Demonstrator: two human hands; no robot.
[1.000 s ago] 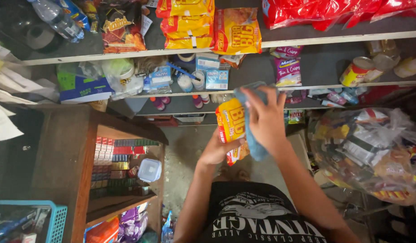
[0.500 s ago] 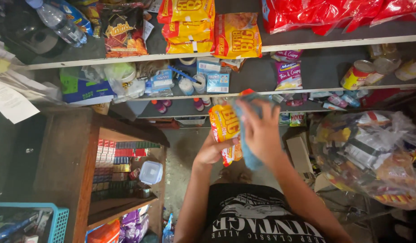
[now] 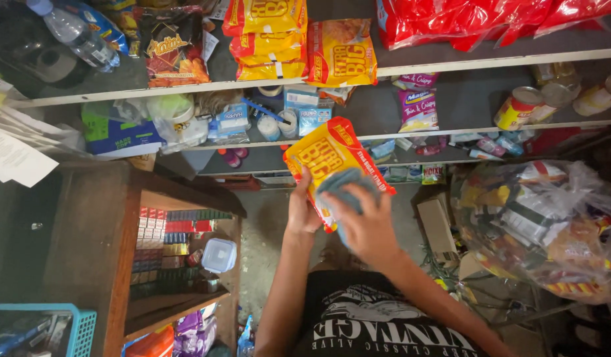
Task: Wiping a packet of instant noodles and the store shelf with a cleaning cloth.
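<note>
Left hand (image 3: 301,210) grips the lower left edge of a yellow and red plastic snack bag (image 3: 332,158), held tilted in mid-air in front of the grey shelves (image 3: 451,63). Right hand (image 3: 365,225) presses a blue-grey cloth (image 3: 345,185) flat against the bag's front, fingers curled over the cloth. Matching yellow snack bags (image 3: 338,53) lie on the top shelf above. Brown wooden cabinet (image 3: 87,238) stands to the left.
</note>
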